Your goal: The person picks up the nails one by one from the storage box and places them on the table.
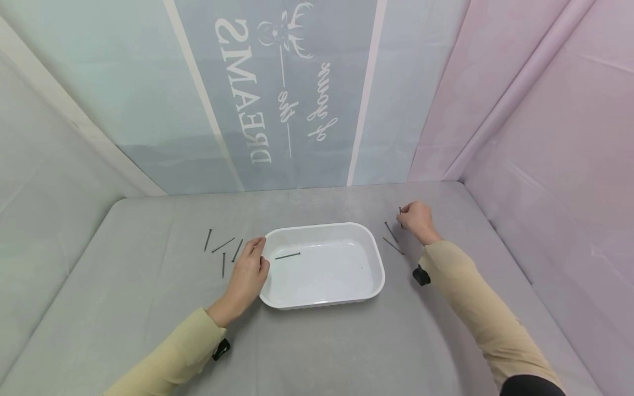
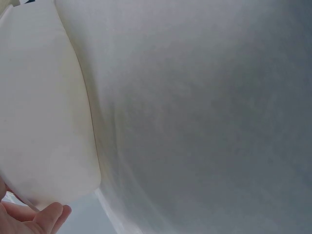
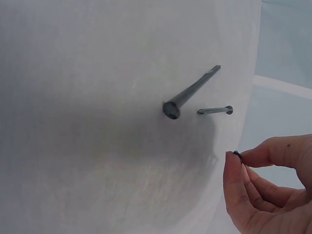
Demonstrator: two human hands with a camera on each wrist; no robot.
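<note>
A white rectangular baking dish (image 1: 322, 275) stands on the grey cloth, with one nail (image 1: 288, 256) lying inside it. My left hand (image 1: 249, 273) grips the dish by its left wall; the left wrist view shows my fingers (image 2: 50, 214) at the rim. Off to the right of the dish, my right hand (image 1: 417, 221) pinches a nail (image 3: 237, 154) between thumb and index finger, only a bit of it showing in the right wrist view. Two more nails lie on the cloth close by, one pointing away (image 3: 192, 92) and one smaller in view (image 3: 215, 110).
Several nails (image 1: 223, 265) lie scattered on the cloth left of the dish. The grey cloth-covered table (image 1: 317, 352) is bounded by a printed fabric backdrop (image 1: 292, 82) behind and fabric walls (image 1: 559, 165) at both sides.
</note>
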